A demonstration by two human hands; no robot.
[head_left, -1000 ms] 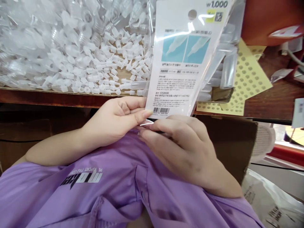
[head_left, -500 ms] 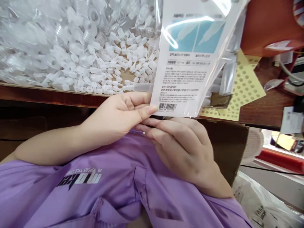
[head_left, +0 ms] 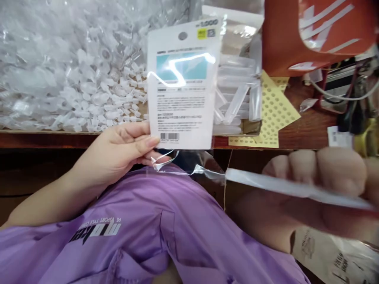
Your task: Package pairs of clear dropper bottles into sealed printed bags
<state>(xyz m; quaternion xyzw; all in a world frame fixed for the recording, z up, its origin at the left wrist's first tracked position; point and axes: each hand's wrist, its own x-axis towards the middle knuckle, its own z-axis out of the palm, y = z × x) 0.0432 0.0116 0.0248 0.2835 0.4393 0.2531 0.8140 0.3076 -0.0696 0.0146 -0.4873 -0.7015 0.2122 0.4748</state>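
Observation:
My left hand (head_left: 126, 148) pinches the lower left corner of a clear plastic bag, thumb on the front, with a printed white card (head_left: 182, 98) inside. The card bears a blue picture panel, small text and a barcode. Below the card hangs the bag's clear flap (head_left: 189, 167), wrinkled and pulled rightward. From near the flap a thin whitish backing strip (head_left: 266, 183) stretches to the right, across my right hand (head_left: 316, 177). That hand is smeared by motion, its fingers curled over the strip.
Clear bottle parts and small white caps (head_left: 103, 94) are heaped on the table at left. Translucent tubes (head_left: 237, 102) lie in a box behind the card. Yellow sticker sheets (head_left: 266, 122), an orange container (head_left: 281, 39) and a white cable (head_left: 340, 96) are at right.
My right hand has moved from beside the left hand far to the right, drawing out the strip. The bag now appears further left, its flap spread below the card.

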